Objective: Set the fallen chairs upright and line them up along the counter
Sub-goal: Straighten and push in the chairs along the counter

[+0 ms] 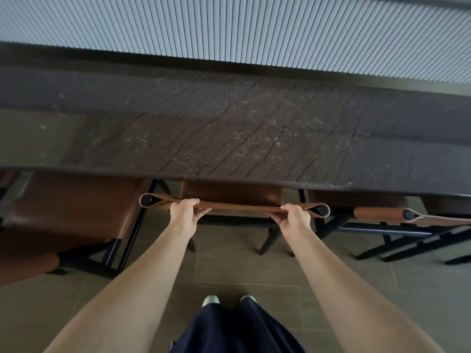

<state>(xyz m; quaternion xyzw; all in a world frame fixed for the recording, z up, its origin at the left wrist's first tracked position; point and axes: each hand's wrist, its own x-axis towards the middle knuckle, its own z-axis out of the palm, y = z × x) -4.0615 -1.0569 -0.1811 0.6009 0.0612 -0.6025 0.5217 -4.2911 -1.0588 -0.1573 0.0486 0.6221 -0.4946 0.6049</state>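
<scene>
A brown leather chair with a black frame stands upright right in front of me, its seat [230,196] partly tucked under the dark stone counter [229,128]. My left hand [184,212] and my right hand [295,217] both grip the top of its leather backrest [239,207], one near each end. To the left stands a second brown chair [74,202], and to the right a third chair [379,214], both at the counter's edge.
Behind the counter runs a ribbed pale wall [229,29]. The floor [244,266] is grey-brown tile. My feet [229,300] and dark trousers show at the bottom. Black chair legs [407,240] spread over the floor on the right and left.
</scene>
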